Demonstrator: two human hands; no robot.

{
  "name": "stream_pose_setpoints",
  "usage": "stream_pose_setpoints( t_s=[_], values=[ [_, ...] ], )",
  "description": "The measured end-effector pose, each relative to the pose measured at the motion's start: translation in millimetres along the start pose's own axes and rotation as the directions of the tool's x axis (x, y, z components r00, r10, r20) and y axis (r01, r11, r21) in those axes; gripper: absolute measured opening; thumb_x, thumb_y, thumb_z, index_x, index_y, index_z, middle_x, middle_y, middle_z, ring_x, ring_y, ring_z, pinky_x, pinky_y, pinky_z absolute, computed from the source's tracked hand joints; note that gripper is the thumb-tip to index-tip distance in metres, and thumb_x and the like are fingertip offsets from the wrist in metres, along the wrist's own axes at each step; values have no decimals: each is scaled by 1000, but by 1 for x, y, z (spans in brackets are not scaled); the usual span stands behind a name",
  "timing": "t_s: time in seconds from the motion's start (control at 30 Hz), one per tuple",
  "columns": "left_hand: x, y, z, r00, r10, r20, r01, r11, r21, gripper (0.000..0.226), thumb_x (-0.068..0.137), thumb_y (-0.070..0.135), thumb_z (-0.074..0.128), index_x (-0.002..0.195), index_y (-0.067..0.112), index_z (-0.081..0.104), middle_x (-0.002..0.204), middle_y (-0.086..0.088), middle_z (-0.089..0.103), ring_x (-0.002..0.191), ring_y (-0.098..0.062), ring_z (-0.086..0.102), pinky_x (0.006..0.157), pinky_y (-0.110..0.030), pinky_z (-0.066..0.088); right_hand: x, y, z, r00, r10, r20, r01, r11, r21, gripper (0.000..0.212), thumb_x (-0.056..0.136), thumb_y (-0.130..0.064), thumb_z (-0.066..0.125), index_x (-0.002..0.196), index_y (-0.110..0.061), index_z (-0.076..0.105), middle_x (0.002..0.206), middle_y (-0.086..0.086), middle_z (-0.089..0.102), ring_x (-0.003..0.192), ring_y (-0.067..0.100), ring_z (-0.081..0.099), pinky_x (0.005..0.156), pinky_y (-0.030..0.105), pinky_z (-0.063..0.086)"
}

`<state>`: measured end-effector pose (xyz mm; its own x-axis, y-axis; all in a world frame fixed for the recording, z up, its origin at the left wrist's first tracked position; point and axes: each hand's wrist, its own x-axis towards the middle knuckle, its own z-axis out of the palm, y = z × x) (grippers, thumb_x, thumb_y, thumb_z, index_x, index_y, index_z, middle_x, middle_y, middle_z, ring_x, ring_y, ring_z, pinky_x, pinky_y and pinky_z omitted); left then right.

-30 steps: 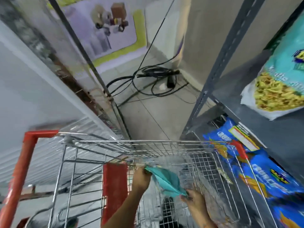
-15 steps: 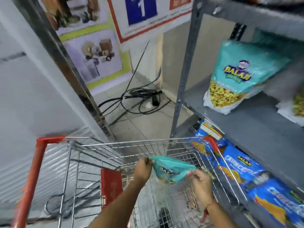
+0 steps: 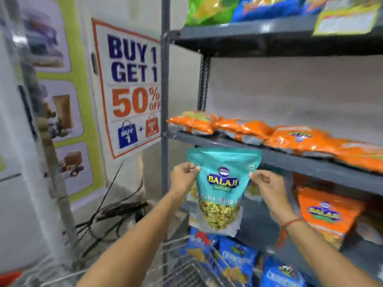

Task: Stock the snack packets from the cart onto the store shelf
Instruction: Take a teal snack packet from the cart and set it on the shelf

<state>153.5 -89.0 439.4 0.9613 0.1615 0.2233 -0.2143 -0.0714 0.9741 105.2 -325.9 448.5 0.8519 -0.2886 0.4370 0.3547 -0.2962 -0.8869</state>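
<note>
Grey metal shelving [image 3: 310,164] fills the right side of the view, with a pale wall behind it and a "BUY 1 GET 1 50% OFF" poster [image 3: 132,88] stuck to the wall at the left of the upright post. Orange snack packets [image 3: 298,139] lie flat in a row on the middle shelf, green and blue bags sit on the shelf above, and an upright orange packet [image 3: 327,214] stands on the shelf below. Both hands are raised in front of the shelving, holding a teal snack packet [image 3: 221,187] upright between them, in the air just in front of the edge of the middle shelf. The left hand [image 3: 183,179] pinches the packet's left edge near the top, and the right hand [image 3: 267,185] pinches its right edge at about the same height. Blue snack packets [image 3: 238,259] show on the lowest shelf, behind the wire rim of the cart [image 3: 192,270]. Black cables [image 3: 116,212] lie tangled on the floor by the wall.
</note>
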Motion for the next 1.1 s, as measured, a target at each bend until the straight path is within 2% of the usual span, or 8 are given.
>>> stream_pose_setpoints(
  t_s=[0.1, 0.3, 0.43, 0.5, 0.6, 0.87, 0.93, 1.1],
  values=[
    [19, 58, 29, 998, 58, 38, -57, 998, -38, 18, 72, 19, 71, 55, 25, 70, 56, 5, 68, 63, -19, 60, 73, -43, 56, 29, -43, -40, 994, -68, -90, 69, 998, -1, 18, 79, -15, 70, 63, -25, 70, 58, -16, 70, 60, -2, 59, 62, 21, 48],
    [24, 121, 71, 986, 142, 91, -138, 989, -58, 14, 68, 31, 72, 58, 22, 68, 75, -2, 75, 70, -20, 67, 78, -41, 56, 45, -101, -88, 965, -164, -204, 170, 985, 14, 12, 81, -4, 66, 73, -12, 69, 48, -24, 64, 53, -6, 56, 51, 4, 41],
    [22, 129, 84, 985, 131, 109, -125, 990, -59, 20, 73, 28, 72, 54, 28, 66, 75, -5, 74, 73, -24, 67, 85, -51, 57, 42, -102, -99, 962, -114, -250, 129, 991, 45, 10, 80, -9, 68, 72, -15, 71, 78, 6, 73, 72, 14, 62, 70, 29, 51],
    [23, 127, 89, 984, 133, 117, -126, 990, -62, 19, 75, 25, 72, 56, 25, 68, 77, -7, 75, 71, -21, 65, 85, -50, 57, 40, -99, -103, 963, -97, -253, 106, 994, 23, 5, 80, -12, 69, 78, -11, 73, 83, 7, 73, 70, 9, 63, 68, 25, 51],
    [25, 115, 95, 986, 95, 135, -83, 992, -96, 13, 75, 20, 73, 62, 22, 71, 82, -6, 76, 78, -24, 69, 86, -49, 58, 38, -88, -102, 968, -62, -244, 66, 998, 8, 9, 81, -12, 67, 74, -10, 73, 71, 2, 69, 56, -1, 58, 52, 9, 45],
    [36, 16, 113, 979, -62, 194, 75, 995, -59, 19, 75, 15, 74, 58, 20, 69, 72, -10, 68, 69, -24, 62, 72, -38, 51, 37, 4, -87, 972, 123, -199, -125, 992, 4, 9, 82, -8, 65, 77, -5, 73, 64, 2, 68, 52, 2, 60, 45, 6, 42],
    [42, -17, 121, 969, -94, 229, 109, 993, -51, 21, 76, 12, 73, 56, 16, 67, 69, -12, 63, 66, -23, 56, 70, -40, 48, 39, 33, -84, 967, 156, -199, -165, 986, -28, 12, 80, -8, 67, 71, -10, 73, 63, 4, 70, 58, 11, 61, 48, 11, 45],
    [60, -69, 149, 962, -144, 233, 155, 987, -30, 26, 75, 13, 72, 53, 27, 70, 75, -10, 66, 77, -22, 59, 82, -44, 50, 56, 99, -77, 948, 262, -179, -282, 955, -94, 14, 79, -10, 68, 66, -11, 74, 69, 7, 75, 64, 17, 66, 69, 40, 55]
  ],
)
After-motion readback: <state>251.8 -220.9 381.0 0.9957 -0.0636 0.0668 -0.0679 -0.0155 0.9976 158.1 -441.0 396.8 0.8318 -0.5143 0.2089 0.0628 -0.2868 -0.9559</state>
